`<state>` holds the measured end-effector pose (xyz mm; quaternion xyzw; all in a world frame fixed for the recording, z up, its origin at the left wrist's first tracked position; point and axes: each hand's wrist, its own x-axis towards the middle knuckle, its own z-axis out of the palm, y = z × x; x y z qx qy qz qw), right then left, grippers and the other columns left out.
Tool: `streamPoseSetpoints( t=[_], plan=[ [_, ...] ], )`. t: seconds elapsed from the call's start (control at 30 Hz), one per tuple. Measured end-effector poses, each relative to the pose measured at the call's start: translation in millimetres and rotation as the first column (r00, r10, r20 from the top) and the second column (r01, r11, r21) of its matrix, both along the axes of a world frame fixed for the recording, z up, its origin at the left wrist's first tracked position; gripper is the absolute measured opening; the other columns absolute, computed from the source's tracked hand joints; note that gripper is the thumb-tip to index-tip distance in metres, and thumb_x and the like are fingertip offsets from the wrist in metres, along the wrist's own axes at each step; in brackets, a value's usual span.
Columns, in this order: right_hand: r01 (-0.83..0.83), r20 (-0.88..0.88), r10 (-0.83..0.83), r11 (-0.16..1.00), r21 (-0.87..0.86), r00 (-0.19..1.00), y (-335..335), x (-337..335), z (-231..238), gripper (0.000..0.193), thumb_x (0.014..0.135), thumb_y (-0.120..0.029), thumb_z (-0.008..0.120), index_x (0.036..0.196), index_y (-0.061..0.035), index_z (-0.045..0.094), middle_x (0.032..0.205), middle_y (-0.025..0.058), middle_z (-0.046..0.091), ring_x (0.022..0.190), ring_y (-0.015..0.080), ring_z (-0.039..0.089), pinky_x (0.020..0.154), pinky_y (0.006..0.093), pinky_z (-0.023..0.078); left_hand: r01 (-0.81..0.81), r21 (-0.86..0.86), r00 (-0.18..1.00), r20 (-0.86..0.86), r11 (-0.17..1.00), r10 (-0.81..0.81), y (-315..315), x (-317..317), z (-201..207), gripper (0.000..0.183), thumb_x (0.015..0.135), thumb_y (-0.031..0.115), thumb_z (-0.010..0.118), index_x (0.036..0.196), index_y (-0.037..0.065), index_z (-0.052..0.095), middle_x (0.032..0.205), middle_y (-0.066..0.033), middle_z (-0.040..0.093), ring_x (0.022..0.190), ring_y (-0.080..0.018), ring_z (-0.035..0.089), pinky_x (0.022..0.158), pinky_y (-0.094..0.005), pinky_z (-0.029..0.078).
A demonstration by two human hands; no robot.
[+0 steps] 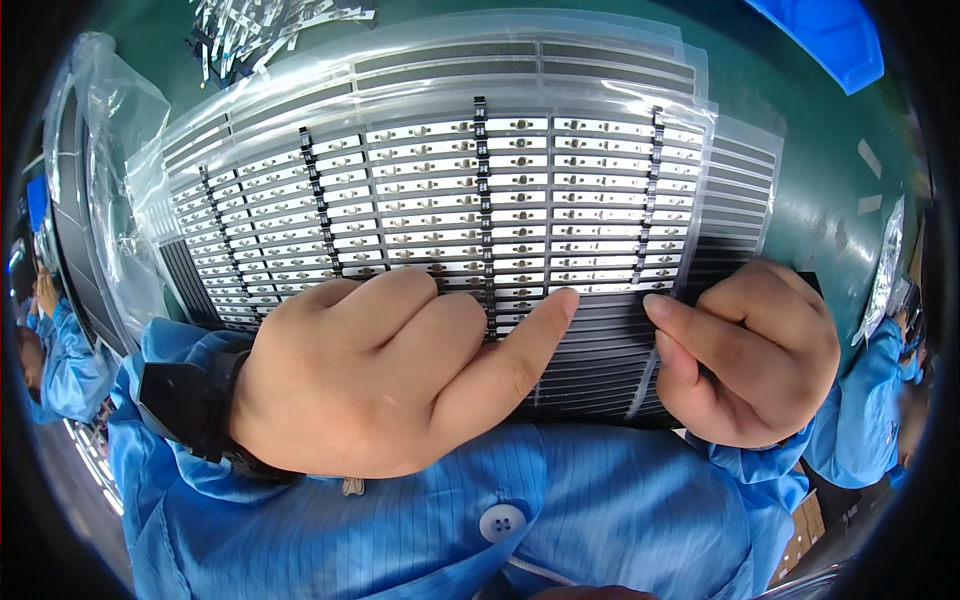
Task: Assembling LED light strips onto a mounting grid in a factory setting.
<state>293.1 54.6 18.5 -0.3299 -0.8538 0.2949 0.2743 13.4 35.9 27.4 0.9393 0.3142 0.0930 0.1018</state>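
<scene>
Rows of white component strips [597, 214] lie in a dark slotted tray in front of me, each carrying small metallic parts. Black clips [484, 187] run across the rows in columns. My left hand [360, 370], with a black band at the wrist, rests over the tray's near left part. Its fingers are curled, and one digit stretches right, its tip at the lowest strip on the right side. My right hand [750, 350] is bent in a pinch just below that row's right end. Whatever either hand may hold is hidden or too small to make out.
Clear plastic sheeting [130, 130] lies at the left, and more trays are stacked under this one. Loose strips [265, 30] are heaped on the green table [810, 190] at the back left. A blue bin [835, 35] stands back right. Blue-sleeved people sit at both sides.
</scene>
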Motion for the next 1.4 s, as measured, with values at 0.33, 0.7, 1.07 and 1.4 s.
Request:
streamPoseSetpoints(
  t=[0.33, 0.7, 1.07, 1.4],
  plan=[
    [0.0, 0.021, 0.0, 1.0, 0.006, 1.0, 0.6, 0.3, -0.9, 0.025, 0.07, -0.002, 0.076, 0.094, 0.0043, 0.076, 0.069, 0.0061, 0.056, 0.048, 0.0142, 0.048, 0.044, 0.028, 0.035, 0.004, -0.024, 0.999, -0.034, 1.0, -0.005, 1.7, 1.5, 5.7, 0.057, 0.069, 0.01, 0.07, 0.126, 0.011, 0.072, 0.063, 0.0046, 0.033, 0.051, -0.008, 0.041, 0.04, -0.0233, 0.037],
    [0.089, 0.037, -0.089, 0.996, -0.014, 0.995, -0.7, 5.2, 3.3, 0.023, 0.07, -0.003, 0.076, 0.092, 0.0026, 0.076, 0.069, 0.0058, 0.057, 0.049, 0.0161, 0.049, 0.046, 0.0277, 0.036, 0.021, -0.051, 1.0, -0.02, 0.998, -0.022, 4.4, 2.3, 7.4, 0.056, 0.07, 0.01, 0.07, 0.126, 0.009, 0.071, 0.063, 0.0047, 0.035, 0.051, -0.0076, 0.042, 0.04, -0.0233, 0.038],
    [0.013, 0.155, -0.015, 1.0, 0.018, 0.988, -1.9, -5.0, 5.3, 0.031, 0.066, -0.004, 0.076, 0.097, -0.0009, 0.079, 0.067, 0.0028, 0.051, 0.048, 0.0149, 0.044, 0.044, 0.0295, 0.033, 0.023, -0.032, 0.999, -0.029, 0.999, -0.024, 4.6, -1.3, 6.6, 0.059, 0.07, 0.009, 0.069, 0.129, 0.01, 0.07, 0.064, 0.0047, 0.034, 0.051, -0.0081, 0.041, 0.04, -0.0237, 0.037],
    [0.127, 0.175, -0.139, 0.989, 0.078, 0.975, -20.3, -25.2, 59.1, 0.024, 0.06, 0.001, 0.07, 0.083, 0.0007, 0.076, 0.065, 0.0065, 0.057, 0.048, 0.0221, 0.052, 0.045, 0.0325, 0.042, -0.007, -0.077, 0.994, 0.112, 0.997, 0.015, -23.3, -26.8, 42.5, 0.048, 0.079, 0.01, 0.07, 0.126, 0.001, 0.067, 0.072, 0.0009, 0.045, 0.061, -0.0128, 0.051, 0.05, -0.0248, 0.047]
  ],
)
